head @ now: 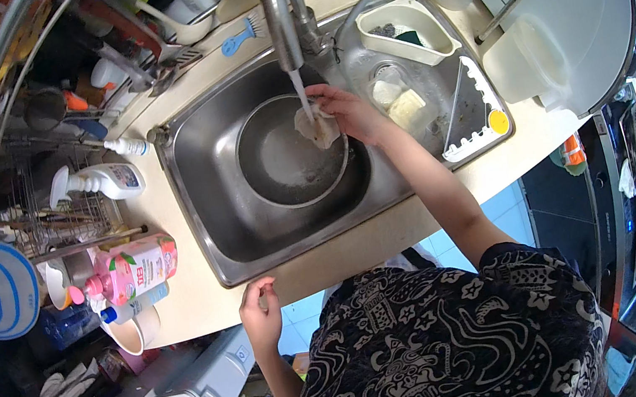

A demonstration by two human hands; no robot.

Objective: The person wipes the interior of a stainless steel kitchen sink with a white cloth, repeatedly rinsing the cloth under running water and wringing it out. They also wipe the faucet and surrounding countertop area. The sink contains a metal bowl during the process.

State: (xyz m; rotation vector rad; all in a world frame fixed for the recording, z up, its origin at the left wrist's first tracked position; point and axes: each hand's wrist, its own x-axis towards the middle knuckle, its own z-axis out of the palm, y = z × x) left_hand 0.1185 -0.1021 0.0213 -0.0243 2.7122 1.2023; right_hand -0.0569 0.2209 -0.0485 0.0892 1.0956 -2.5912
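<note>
My right hand [351, 113] pinches a crumpled, whitish, cloth-like piece [319, 128] with brownish marks; I cannot tell its exact material. Water from the metal faucet [281, 26] runs onto it. Below lies a round metal pan [285, 156] in the large basin of the stainless steel sink [213, 217]. The piece hangs over the pan's right side. My left hand [261, 312] is by the counter's front edge, fingers loosely curled, with nothing seen in it.
Right of the basin, two pale blocks [406, 109] lie near a drain and a white strainer basket [432, 47]. A spray bottle [104, 182] and pink detergent bottle [142, 268] stand left. A blue brush [239, 40] lies behind the sink. The stove [632, 207] is far right.
</note>
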